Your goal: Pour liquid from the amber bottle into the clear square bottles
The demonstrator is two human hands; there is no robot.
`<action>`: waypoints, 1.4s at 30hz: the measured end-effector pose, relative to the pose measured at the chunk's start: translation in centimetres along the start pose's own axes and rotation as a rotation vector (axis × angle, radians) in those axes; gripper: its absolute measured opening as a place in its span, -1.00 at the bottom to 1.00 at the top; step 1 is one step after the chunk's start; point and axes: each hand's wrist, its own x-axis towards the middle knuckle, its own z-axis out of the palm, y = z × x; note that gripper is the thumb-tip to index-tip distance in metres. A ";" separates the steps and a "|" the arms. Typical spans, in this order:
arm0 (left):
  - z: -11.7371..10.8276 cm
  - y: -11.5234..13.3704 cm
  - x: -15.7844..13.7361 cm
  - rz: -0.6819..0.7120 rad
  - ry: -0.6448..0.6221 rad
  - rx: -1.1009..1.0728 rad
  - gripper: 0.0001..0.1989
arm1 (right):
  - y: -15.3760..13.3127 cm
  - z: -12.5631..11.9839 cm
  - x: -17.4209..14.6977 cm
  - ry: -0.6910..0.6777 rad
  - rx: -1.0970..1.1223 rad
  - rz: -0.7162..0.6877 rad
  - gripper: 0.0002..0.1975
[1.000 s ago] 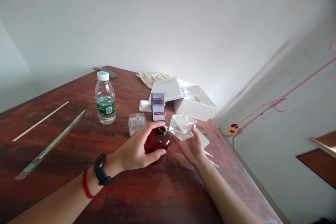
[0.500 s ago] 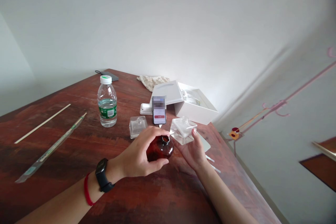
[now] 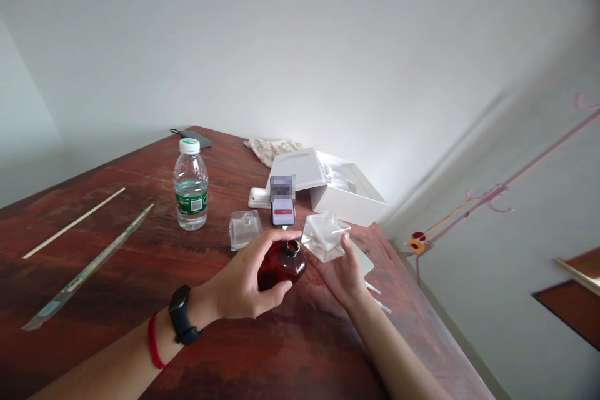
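My left hand (image 3: 241,284) wraps round a squat amber glass bottle (image 3: 285,265), its thumb at the near side and its fingers over the far side. The bottle's neck is open at the top, and it leans slightly. In my right hand (image 3: 344,278) is a clear, square glass block with a small knob (image 3: 327,236), held from below with the thumb along its right edge. Most of the right fingers are hidden. A similar clear square piece (image 3: 245,228) rests on the table behind my left hand. A lit phone (image 3: 283,207) stands propped just beyond both hands.
On the brown wooden table (image 3: 262,356) stand a water bottle (image 3: 190,190) and, farther back, an open white box (image 3: 349,200). A bare stick (image 3: 75,223) and wrapped chopsticks (image 3: 94,265) lie left. A cloth (image 3: 269,149) lies behind; a pink rack (image 3: 497,189) stands right.
The whole view has shifted slightly. Both hands keep their holds on the amber bottle and the clear glass block, with almost no movement relative to the table.
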 end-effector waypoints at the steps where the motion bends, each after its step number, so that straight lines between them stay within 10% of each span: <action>1: 0.0 -0.1 -0.1 0.005 -0.004 0.002 -0.27 | 0.0 0.0 0.0 -0.001 -0.001 0.002 -0.49; 42: 0.2 -1.0 0.2 0.011 0.017 0.037 -0.29 | -0.4 0.9 -0.3 0.003 0.028 0.002 -0.43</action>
